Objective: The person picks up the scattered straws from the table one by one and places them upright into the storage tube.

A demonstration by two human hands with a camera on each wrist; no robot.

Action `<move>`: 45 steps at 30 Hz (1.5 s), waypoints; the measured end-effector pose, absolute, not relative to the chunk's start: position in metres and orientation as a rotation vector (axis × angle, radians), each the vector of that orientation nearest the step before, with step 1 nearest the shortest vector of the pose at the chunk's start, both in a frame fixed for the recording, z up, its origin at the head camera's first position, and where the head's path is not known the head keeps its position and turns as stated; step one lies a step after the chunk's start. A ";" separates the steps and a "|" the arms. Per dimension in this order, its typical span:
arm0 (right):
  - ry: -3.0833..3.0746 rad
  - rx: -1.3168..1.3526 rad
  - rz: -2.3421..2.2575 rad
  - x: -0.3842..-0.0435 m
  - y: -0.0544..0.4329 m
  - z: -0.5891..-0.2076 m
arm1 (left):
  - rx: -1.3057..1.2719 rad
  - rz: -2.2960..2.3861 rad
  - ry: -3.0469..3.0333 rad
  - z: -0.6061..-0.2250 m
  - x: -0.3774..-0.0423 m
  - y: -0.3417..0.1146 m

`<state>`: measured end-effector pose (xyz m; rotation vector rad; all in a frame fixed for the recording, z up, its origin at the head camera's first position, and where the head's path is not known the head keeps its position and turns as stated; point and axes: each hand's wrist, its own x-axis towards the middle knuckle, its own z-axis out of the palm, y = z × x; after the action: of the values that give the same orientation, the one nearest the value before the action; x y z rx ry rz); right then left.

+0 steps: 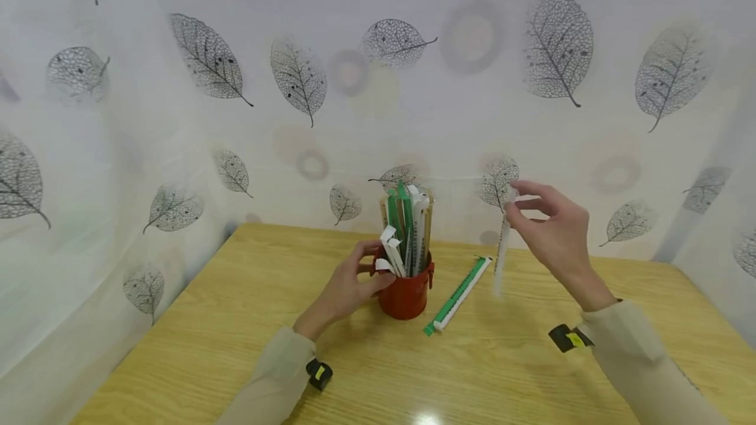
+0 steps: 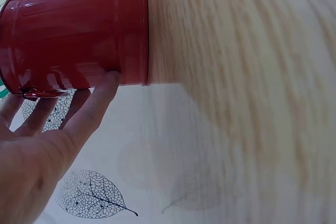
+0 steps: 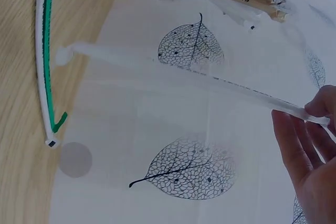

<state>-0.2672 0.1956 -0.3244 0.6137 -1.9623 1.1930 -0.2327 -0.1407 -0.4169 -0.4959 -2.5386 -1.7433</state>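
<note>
My left hand (image 1: 345, 288) grips the side of a small red bucket (image 1: 405, 300), with the thumb in front and the fingers at its left. In the left wrist view the fingers touch the wall of the bucket (image 2: 68, 35). Several wrapped straws (image 1: 407, 228) in green, white and brown stand upright in it, with short white pieces (image 1: 392, 251) near my thumb. My right hand (image 1: 555, 231) pinches a white, printed wrapped straw (image 1: 501, 254) by its upper end. It hangs nearly upright, its lower end blurred, to the right of the bucket.
A green wrapped straw (image 1: 457, 295) and a white one (image 1: 466, 294) lie side by side on the wooden table (image 1: 236, 320), between the bucket and my right hand. A pale leaf-print sheet (image 1: 413, 117) hangs behind the table.
</note>
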 end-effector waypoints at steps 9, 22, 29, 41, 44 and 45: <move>-1.758 0.770 1.269 -0.263 0.164 -0.290 | -0.485 -1.747 -2.539 -0.415 -0.233 -0.140; -1.583 0.909 1.299 -0.256 0.117 -0.275 | -0.467 -1.646 -2.571 -0.413 -0.234 -0.138; -1.684 0.917 1.258 -0.260 0.111 -0.300 | -0.510 -1.615 -2.563 -0.413 -0.234 -0.137; -1.848 0.993 1.224 -0.262 0.105 -0.347 | -0.545 -1.606 -2.556 -0.411 -0.235 -0.135; -1.872 1.026 1.206 -0.262 0.105 -0.356 | -0.546 -1.605 -2.556 -0.412 -0.237 -0.135; -1.883 1.035 1.209 -0.262 0.105 -0.358 | -0.544 -1.606 -2.557 -0.413 -0.237 -0.136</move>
<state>-0.2615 0.1049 -0.3579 1.0346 -1.8828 1.2091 -0.2368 -0.1356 -0.4127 -0.5439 -2.5570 -1.6059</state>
